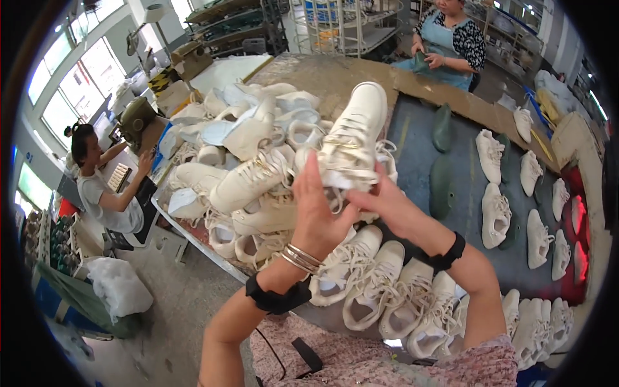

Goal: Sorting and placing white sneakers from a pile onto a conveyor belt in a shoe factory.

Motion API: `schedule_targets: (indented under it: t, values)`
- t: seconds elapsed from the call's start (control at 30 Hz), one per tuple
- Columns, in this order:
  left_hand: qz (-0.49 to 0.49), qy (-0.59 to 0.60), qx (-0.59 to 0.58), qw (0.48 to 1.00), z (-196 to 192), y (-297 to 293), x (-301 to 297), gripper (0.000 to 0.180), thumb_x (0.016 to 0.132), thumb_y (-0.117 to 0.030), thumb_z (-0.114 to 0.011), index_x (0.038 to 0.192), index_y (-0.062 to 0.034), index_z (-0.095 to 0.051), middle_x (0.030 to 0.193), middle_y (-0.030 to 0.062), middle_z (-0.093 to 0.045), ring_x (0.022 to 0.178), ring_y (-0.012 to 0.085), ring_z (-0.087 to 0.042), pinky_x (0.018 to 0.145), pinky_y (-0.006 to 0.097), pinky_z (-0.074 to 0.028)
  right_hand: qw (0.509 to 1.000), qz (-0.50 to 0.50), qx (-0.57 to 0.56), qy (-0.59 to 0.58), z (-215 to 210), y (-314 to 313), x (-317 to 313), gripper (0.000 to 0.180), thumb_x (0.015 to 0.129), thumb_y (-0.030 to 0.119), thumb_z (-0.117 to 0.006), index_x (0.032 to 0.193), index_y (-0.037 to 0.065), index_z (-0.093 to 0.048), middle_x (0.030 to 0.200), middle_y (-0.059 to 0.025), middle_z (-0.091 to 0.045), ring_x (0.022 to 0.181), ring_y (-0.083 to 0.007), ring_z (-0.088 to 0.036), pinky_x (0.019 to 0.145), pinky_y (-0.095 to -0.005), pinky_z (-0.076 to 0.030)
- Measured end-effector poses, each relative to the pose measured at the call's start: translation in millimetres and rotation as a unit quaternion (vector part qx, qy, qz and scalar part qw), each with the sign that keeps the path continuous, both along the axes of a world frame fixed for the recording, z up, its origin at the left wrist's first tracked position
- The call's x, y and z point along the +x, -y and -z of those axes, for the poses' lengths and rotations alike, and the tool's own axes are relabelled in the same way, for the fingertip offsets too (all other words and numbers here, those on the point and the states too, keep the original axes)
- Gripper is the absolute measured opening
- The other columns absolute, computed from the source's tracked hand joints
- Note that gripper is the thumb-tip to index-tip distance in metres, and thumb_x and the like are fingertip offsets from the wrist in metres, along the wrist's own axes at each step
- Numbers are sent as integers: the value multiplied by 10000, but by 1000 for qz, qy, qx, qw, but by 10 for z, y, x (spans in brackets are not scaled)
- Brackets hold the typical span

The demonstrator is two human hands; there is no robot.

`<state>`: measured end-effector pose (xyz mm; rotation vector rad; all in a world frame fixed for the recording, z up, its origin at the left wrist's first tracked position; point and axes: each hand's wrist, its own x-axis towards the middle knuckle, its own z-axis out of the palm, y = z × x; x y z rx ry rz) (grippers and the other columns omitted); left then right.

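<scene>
A cream lace-up shoe (361, 116) is held up over the work table, its toe tilted up and away from me. My left hand (319, 219) grips the left side of the heel end, fingers pointing up along it. On the opposite side, my right hand (393, 205) closes round the same end, its thumb reaching across toward the left hand. The shoe's opening and part of its laces are hidden between the hands. Left of it lies a heap of similar cream shoes (251, 184). Below my wrists stands a row of laced shoes (367, 293), openings toward me.
A dark conveyor belt (419, 129) at the right carries green shoe lasts (442, 187) and cream shoes (495, 216). Red light glows at its far right end (577, 238). One person (451, 45) handles a green last across the table; another (106, 187) sits at a machine to the left.
</scene>
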<state>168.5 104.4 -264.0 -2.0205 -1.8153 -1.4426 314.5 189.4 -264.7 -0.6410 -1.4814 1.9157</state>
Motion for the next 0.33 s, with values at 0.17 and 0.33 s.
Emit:
schedule_targets:
  t: [0.17,0.33]
  values:
    - [110,-2,-58,992,-50,-7,-338,635,789,-57,-656,1370,-10,-402,1362,195,-452,1284,353,-403,1081,430,-298,991,34,-124,32,263,-542,643,571,862,376,-651,1291,69,-431,1170,-71,-588,966,-184,-636,788,-359,-553]
    - [-184,-244,-14,952,-5,-110,-1082,620,799,-249,-666,1347,-61,-448,1415,179,-407,1366,343,-292,1120,457,-211,987,23,-159,-14,510,-985,1324,638,873,423,-624,1355,72,-397,1201,-79,-594,1034,-210,-634,777,-351,-572]
